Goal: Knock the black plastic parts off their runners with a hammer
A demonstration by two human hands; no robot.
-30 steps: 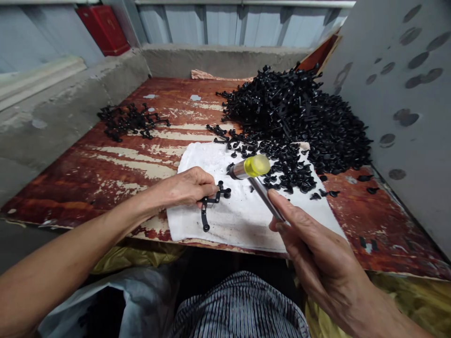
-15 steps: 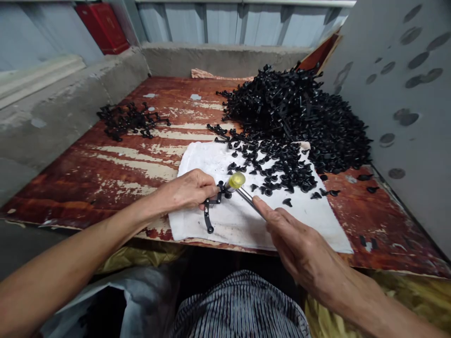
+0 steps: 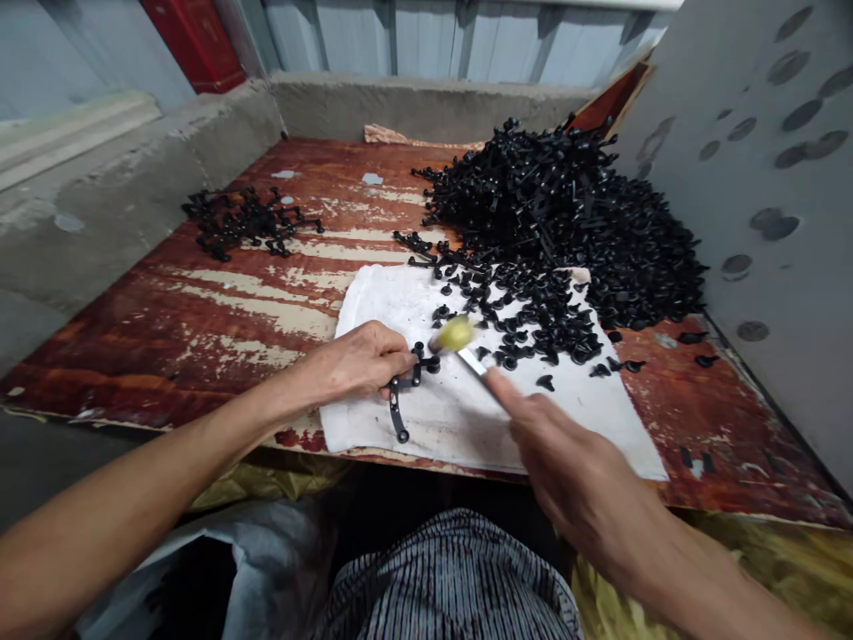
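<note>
My left hand (image 3: pixel 373 360) pinches a black jointed bracket (image 3: pixel 398 413) on the white cloth (image 3: pixel 480 427). One curved arm of the bracket points toward me, and its upper end carries round black ends near my thumb. My right hand (image 3: pixel 556 436) is closed around the metal handle of a small mallet (image 3: pixel 456 334) with a yellowish head. The mallet head is blurred and hangs just above and right of the bracket's round end; whether they touch I cannot tell. Small black wing-shaped knobs (image 3: pixel 533 320) lie scattered on the cloth beyond the mallet.
A tall heap of black parts (image 3: pixel 546 196) covers the back right of the worn red-brown table (image 3: pixel 267 302). A smaller pile of black brackets (image 3: pixel 246 222) lies at the left. A grey spotted panel (image 3: pixel 753 213) borders the right side, and a concrete ledge (image 3: pixel 426 102) the back.
The mallet head has shifted slightly up and right, away from the bracket's round end, and my right hand moved with it. My left hand keeps its hold on the bracket.
</note>
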